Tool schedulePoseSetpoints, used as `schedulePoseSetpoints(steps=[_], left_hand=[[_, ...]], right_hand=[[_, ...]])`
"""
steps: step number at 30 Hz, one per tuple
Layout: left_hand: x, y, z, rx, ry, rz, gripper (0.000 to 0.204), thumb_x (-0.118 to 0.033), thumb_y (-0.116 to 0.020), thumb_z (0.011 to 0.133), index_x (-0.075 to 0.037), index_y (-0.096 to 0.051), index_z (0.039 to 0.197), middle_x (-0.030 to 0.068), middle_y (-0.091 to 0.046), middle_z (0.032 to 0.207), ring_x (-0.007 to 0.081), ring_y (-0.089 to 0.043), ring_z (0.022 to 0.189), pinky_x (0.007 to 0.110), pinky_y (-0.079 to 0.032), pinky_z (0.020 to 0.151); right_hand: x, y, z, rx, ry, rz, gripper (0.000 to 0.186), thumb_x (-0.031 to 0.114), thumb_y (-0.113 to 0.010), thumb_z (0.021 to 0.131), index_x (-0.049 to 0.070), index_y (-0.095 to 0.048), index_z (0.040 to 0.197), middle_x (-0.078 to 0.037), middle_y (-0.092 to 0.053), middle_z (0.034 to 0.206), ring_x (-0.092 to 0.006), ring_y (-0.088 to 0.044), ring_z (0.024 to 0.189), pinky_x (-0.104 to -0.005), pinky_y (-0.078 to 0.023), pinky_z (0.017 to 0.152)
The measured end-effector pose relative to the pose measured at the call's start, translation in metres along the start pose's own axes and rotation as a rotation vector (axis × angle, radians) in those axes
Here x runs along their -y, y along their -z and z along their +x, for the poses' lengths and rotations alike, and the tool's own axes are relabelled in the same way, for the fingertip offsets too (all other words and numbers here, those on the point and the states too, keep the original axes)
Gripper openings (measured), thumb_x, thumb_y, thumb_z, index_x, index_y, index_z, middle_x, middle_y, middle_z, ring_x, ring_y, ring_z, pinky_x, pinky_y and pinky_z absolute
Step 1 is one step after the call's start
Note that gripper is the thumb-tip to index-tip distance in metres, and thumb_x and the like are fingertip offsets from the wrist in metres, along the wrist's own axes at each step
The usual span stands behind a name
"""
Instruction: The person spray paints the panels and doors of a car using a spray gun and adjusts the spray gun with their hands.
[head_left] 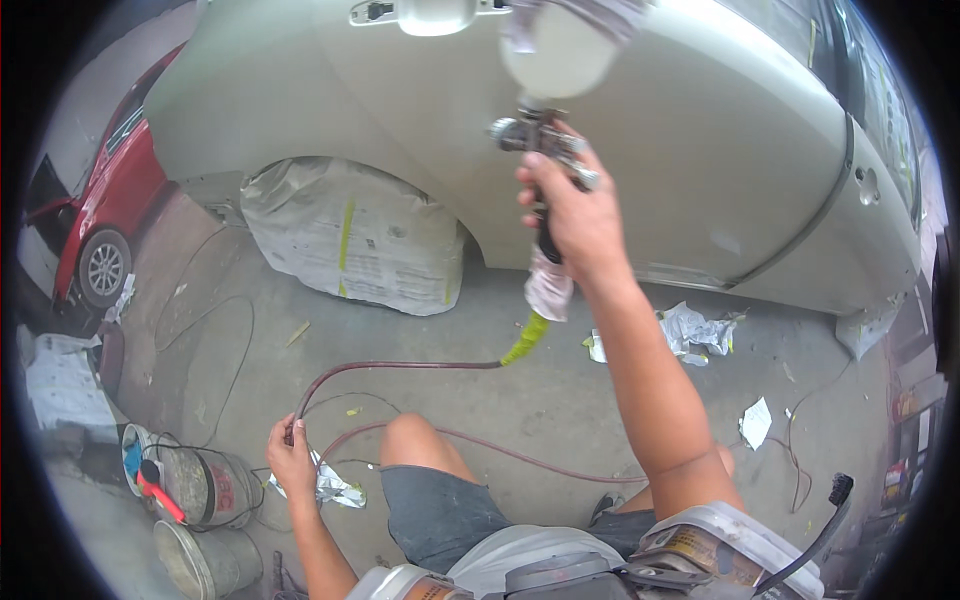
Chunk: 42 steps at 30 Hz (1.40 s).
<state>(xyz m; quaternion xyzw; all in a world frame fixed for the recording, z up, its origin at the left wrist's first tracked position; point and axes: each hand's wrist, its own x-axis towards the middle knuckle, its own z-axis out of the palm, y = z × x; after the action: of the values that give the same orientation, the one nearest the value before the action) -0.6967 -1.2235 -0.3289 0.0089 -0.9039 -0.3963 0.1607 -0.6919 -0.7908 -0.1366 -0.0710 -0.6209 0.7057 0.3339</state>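
My right hand [575, 205] is wrapped round the handle of a spray gun [540, 132], held up close to the side of a pale silver-beige car [680, 150]. A white paint cup [560, 55] with cloth around its top sits on the gun. Pale wrapping [548, 285] and yellow-green tape [525, 340] cover the joint below the handle, where a dark red air hose [410, 366] begins. Lower left, my left hand [292, 455] is closed round that hose and keeps a length of it off the floor. Masking paper [355, 235] covers the car's wheel.
Buckets [205, 485] stand at lower left, with a red-handled tool [160, 490] on them. Crumpled paper [697, 330] lies below the car; another sheet [755, 422] is at right. The hose loops across the floor by my knees. A red car [115, 190] stands at far left.
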Motion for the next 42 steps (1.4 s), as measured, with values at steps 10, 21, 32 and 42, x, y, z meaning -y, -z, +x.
schedulePoseSetpoints(steps=[10,21,32,42], left_hand=[[-0.038,-0.022,-0.004,0.039,0.002,-0.105,0.022,-0.014,-0.063,0.089,0.004,-0.066,0.102,0.0114,-0.065,0.083,0.0165,-0.059,0.070,0.031,-0.047,0.067],[-0.135,-0.101,-0.036,0.345,-0.235,-0.239,0.020,-0.010,-0.063,0.087,0.004,-0.066,0.101,0.0107,-0.064,0.083,0.0182,-0.060,0.071,0.031,-0.048,0.067],[-0.229,-0.149,-0.073,0.563,-0.434,-0.348,0.021,-0.010,-0.064,0.087,0.004,-0.066,0.102,0.0088,-0.062,0.081,0.0160,-0.057,0.071,0.029,-0.045,0.064],[-0.109,-0.069,0.007,0.170,-0.197,-0.249,0.020,-0.012,-0.063,0.089,0.003,-0.067,0.101,0.0072,-0.062,0.082,0.0129,-0.054,0.069,0.028,-0.044,0.063]], right_hand=[[0.001,-0.026,0.033,0.154,0.047,0.068,0.059,0.016,-0.066,0.089,0.005,-0.042,0.142,-0.004,-0.063,0.084,-0.0081,-0.058,0.064,-0.0229,-0.048,0.050],[0.108,0.259,-0.036,-0.451,0.168,-0.304,0.020,0.021,-0.064,0.092,0.006,-0.058,0.103,-0.004,-0.064,0.082,-0.0098,-0.061,0.067,-0.0247,-0.051,0.052],[0.162,0.433,-0.030,-1.000,0.354,-0.643,0.021,0.016,-0.063,0.089,0.007,-0.059,0.107,-0.003,-0.062,0.082,-0.0083,-0.058,0.064,-0.0237,-0.048,0.048],[0.149,0.205,-0.008,-0.338,0.101,-0.255,0.020,0.018,-0.064,0.089,0.006,-0.057,0.102,-0.003,-0.062,0.082,-0.0097,-0.058,0.067,-0.0256,-0.050,0.052]])
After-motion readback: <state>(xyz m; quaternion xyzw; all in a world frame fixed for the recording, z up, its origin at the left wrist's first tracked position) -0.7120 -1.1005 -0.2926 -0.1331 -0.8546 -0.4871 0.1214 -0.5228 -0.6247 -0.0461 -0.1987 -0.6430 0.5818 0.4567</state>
